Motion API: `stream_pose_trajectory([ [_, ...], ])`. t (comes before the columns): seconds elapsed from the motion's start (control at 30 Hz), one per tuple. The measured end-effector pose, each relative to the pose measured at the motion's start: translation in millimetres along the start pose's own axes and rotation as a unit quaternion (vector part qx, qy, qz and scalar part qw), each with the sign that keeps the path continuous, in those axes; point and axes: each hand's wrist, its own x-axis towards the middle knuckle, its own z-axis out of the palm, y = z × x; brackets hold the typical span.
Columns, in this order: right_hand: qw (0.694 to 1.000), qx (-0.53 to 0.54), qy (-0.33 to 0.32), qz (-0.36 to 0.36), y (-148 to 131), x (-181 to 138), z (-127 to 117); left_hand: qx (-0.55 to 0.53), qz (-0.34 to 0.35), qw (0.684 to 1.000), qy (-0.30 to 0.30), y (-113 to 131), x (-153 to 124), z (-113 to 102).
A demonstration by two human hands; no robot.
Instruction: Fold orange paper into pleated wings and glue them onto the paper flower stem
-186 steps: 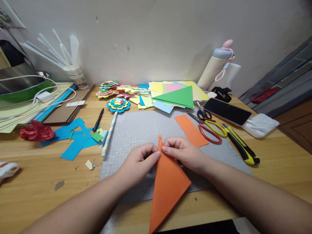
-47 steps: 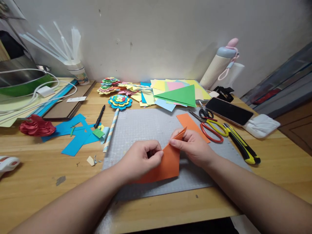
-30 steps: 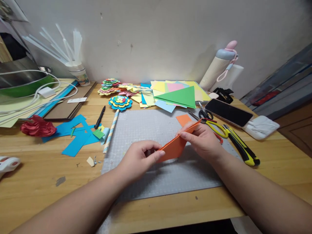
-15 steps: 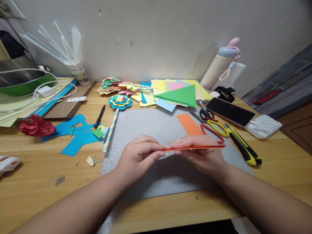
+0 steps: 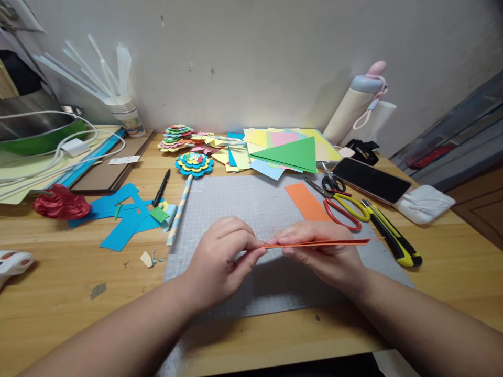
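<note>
A folded orange paper (image 5: 334,243) is held edge-on above the grey cutting mat (image 5: 236,199), so only its thin edge shows. My left hand (image 5: 223,256) pinches its left tip between thumb and fingers. My right hand (image 5: 322,254) grips the paper along its middle, with the thumb on top and the fingers beneath. A separate orange paper strip (image 5: 304,200) lies flat on the mat just beyond my right hand.
Red and yellow scissors (image 5: 341,209) and a yellow utility knife (image 5: 391,235) lie right of the mat, with a phone (image 5: 371,179) behind them. Coloured paper sheets (image 5: 286,149), paper flowers (image 5: 194,163), a striped straw (image 5: 178,212), a pen (image 5: 159,188) and blue scraps (image 5: 121,220) lie farther back and to the left.
The orange paper was folded from a long triangle into a smaller shape, then lifted off the mat and tilted until it is seen edge-on. Both hands kept their hold.
</note>
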Motion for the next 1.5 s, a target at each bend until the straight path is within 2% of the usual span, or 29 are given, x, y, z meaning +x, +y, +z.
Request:
stream_pose_trajectory([
  [0.17, 1.000, 0.015, 0.000, 0.018, 2, 1, -1, 0.039, 0.005, 0.999, 0.008, -3, -2, 1],
  [0.37, 0.998, -0.033, 0.045, -0.020, 7, 1, -13, 0.046, -0.025, 0.998, 0.039, -11, -1, 3],
  [0.53, 0.997, -0.060, 0.018, -0.036, 9, 0, -16, 0.060, -0.037, 0.997, 0.023, -16, -1, 3],
  [0.83, 0.999, -0.040, 0.032, -0.003, 7, -1, -13, 0.084, -0.042, 0.995, -0.010, -10, 3, -2],
  [1.0, 0.999, -0.018, 0.045, 0.010, 7, 0, -7, 0.103, -0.056, 0.993, -0.005, -6, 4, -3],
  [1.13, 0.998, -0.010, 0.062, 0.025, 11, 0, -10, 0.104, -0.063, 0.993, 0.009, -13, 4, -3],
  [1.3, 0.994, -0.034, 0.100, 0.019, 15, 2, -21, 0.097, -0.108, 0.989, -0.003, -22, 2, -1],
  [1.5, 0.995, -0.054, 0.078, -0.010, 16, 2, -25, 0.072, -0.145, 0.986, -0.044, -26, 2, 1],
])
